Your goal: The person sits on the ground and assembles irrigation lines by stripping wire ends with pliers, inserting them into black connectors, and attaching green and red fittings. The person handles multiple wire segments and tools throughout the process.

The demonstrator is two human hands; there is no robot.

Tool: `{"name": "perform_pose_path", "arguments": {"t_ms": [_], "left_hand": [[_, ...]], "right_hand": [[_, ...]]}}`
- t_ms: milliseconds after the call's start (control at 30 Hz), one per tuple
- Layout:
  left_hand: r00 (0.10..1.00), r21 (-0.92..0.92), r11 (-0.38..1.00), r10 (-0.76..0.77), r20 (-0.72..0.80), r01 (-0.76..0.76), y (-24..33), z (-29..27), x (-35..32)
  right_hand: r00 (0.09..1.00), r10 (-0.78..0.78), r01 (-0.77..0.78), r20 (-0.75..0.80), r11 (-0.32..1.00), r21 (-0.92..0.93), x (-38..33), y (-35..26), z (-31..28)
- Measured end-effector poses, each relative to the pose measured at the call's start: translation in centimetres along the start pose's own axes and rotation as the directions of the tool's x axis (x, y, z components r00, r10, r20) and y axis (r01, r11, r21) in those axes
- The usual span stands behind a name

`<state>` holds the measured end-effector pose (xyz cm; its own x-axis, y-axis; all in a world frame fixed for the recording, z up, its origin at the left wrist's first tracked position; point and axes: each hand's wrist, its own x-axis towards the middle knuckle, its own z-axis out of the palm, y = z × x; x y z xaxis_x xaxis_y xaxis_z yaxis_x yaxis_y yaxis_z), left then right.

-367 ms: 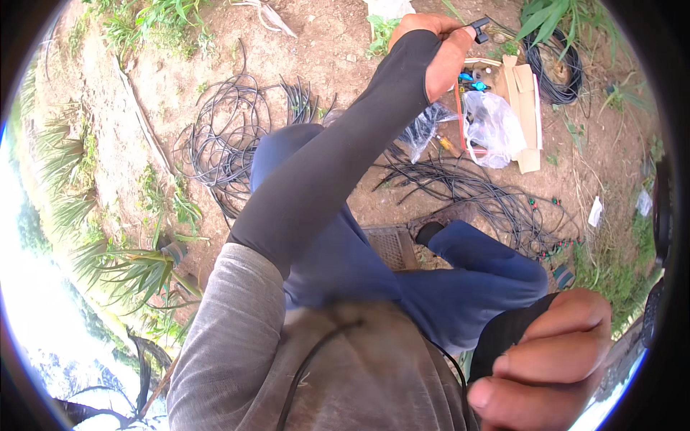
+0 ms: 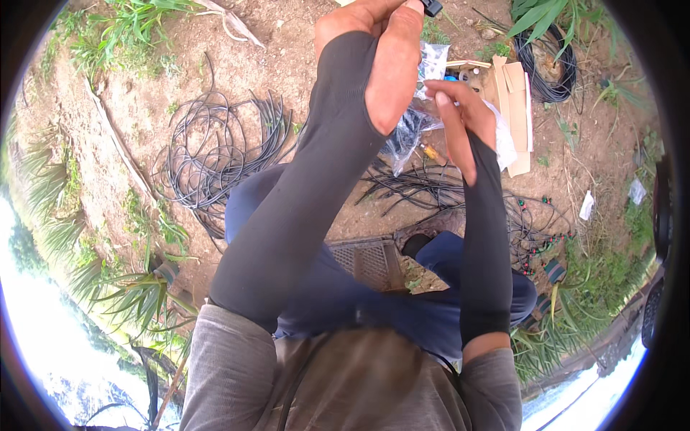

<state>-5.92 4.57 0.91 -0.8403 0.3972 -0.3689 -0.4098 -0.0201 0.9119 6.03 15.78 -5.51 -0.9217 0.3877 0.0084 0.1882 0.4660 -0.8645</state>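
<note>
My left hand [image 2: 392, 57] is raised at the top edge, closed on a small black plastic piece [image 2: 432, 7] that sticks out past the thumb. What else lies inside that grip is hidden. Over the open cardboard box [image 2: 512, 90], my right hand [image 2: 467, 118] stretches its fingers toward the left, thumb and forefinger a little apart. Right by those fingertips is a clear plastic bag [image 2: 433, 61]. Another clear bag with dark contents [image 2: 404, 140] lies below, beside the box. A white plastic bag [image 2: 505, 144] shows behind my right wrist.
Loose black tubing [image 2: 208, 151] lies in a tangle on the soil at left, and more cut tubing [image 2: 410, 188] lies in front. A black coil [image 2: 550, 65] rests at the far right. Between my legs is a brown plastic crate [image 2: 363, 262]. Tubes with green and red fittings [image 2: 535, 248] spread at right.
My right hand has gone from low at the right, near my body, up to the box. My left hand has shifted up and left in view, still gripping the black piece.
</note>
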Motion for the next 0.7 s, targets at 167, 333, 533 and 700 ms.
{"name": "perform_pose_path", "arguments": {"t_ms": [167,333,533,700], "left_hand": [[0.994,0.045,0.993,0.106,0.014,-0.107,0.2,-0.3,-0.3],[0.999,-0.012,1.000,0.021,0.048,-0.020,0.8,-0.3,-0.4],[0.998,-0.060,0.997,-0.056,0.005,0.056,0.3,-0.3,0.2],[0.999,-0.084,0.996,-0.019,0.035,0.022,0.0,-0.2,0.4]], "right_hand": [[0.985,0.159,-0.171,-0.069,0.958,-0.231,2.9,17.3,5.0],[0.964,0.265,-0.248,-0.029,0.854,-0.457,2.2,26.6,8.4],[0.789,0.248,-0.443,-0.562,0.864,-0.240,1.5,23.5,10.2],[0.773,0.521,-0.565,-0.362,0.825,-0.017,-0.5,28.0,11.2]]}}
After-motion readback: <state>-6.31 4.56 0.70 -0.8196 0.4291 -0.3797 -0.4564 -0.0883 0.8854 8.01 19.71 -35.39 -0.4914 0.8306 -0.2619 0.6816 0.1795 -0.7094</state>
